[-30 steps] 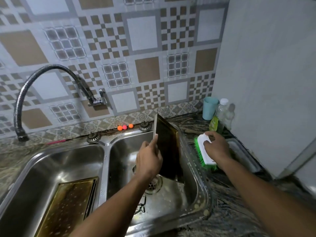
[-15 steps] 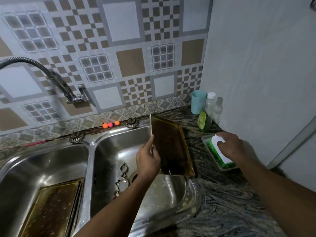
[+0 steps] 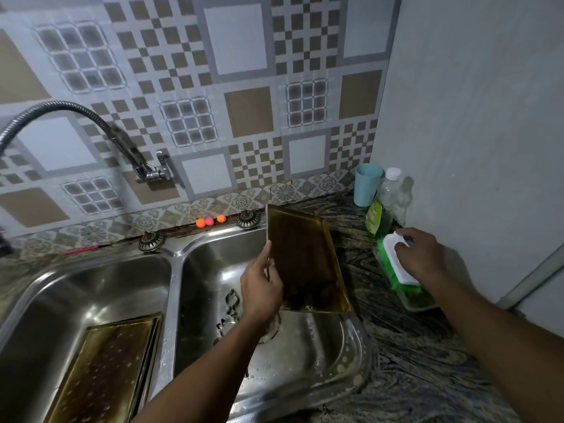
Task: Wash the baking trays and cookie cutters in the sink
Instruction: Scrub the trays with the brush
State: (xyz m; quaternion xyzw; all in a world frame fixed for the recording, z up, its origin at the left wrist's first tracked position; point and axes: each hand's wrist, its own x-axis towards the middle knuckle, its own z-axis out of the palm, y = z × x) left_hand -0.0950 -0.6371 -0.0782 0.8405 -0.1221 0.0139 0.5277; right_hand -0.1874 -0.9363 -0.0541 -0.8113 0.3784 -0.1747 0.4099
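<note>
The double sink (image 3: 175,300) sits in the dark marbled surface (image 3: 396,346). One tray (image 3: 113,361) lies flat in the left basin. Your left hand (image 3: 262,288) holds the other tray (image 3: 305,261) tilted up over the right basin, with the fingers curled round its left edge. Your right hand (image 3: 421,257) grips the brush (image 3: 386,248) at the surface's right, fingers curled over its white back. The brush seems to sit in a clear dish (image 3: 418,303), though that is hard to make out. Cutters (image 3: 231,303) lie on the right basin's floor, beside the drain.
</note>
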